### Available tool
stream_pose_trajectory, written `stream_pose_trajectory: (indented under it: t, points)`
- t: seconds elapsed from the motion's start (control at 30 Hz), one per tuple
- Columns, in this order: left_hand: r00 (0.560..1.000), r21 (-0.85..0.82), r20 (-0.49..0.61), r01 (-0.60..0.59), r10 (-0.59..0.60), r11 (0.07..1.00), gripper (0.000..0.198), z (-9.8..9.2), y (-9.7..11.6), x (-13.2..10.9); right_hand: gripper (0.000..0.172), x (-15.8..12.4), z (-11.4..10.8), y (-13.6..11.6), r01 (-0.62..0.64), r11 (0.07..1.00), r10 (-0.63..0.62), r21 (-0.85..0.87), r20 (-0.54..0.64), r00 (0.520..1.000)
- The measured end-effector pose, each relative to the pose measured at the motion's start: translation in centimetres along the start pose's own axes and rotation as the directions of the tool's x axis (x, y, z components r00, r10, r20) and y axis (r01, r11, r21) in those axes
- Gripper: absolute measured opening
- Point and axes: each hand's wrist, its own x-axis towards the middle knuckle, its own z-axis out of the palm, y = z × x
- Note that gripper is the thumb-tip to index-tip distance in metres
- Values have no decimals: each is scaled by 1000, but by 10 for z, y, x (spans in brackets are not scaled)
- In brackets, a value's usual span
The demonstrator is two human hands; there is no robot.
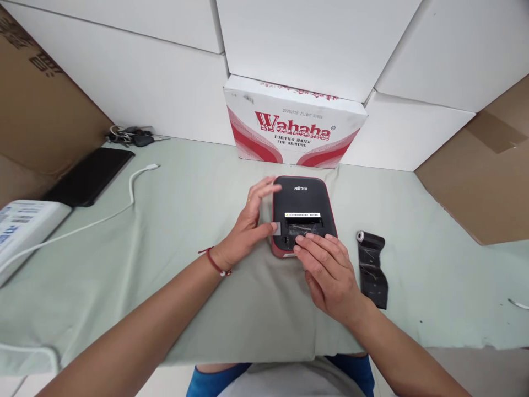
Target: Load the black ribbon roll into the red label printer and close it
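While our left hand [250, 220] is spread at the left edge of the black-and-red device [305, 197], its thumb on a small grey tab [278, 229], our right hand [328, 270] lies over the near end, fingers close together on a dark film [294, 230], and we cannot tell whether it pinches it. The device sits on our cloth-covered desk [198, 187], just in front of the red-and-white carton [293, 132], and to its right we see a partly unrolled black roll [373, 267] near our right forearm [397, 342].
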Motion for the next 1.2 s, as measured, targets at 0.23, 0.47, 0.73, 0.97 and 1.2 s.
stream_pose_trajectory:
  t: [0.23, 0.47, 0.73, 0.97, 1.2]
  points:
    - [974, -334, 124, 223, -192, 916, 113, 14, -19, -3, 52, -2, 1, 0, -4, 1000, 4, 18, 10, 1000]
    - [960, -404, 97, 280, -264, 871, 120, 19, -19, -2, 49, 11, -15, 2, -13, 994, 8, 111, 47, 999]
    - [954, -420, 87, 296, -286, 858, 109, 23, -18, 2, 21, 94, -51, 41, -352, 922, 316, 161, 212, 925]
    - [960, -355, 78, 280, -270, 892, 111, 20, -17, 5, 40, 166, 1, 56, -142, 877, 472, -459, 767, 435]
    - [970, -350, 77, 243, -231, 905, 103, 19, -16, 6, 37, 157, -35, 51, -209, 891, 451, -403, 724, 522]
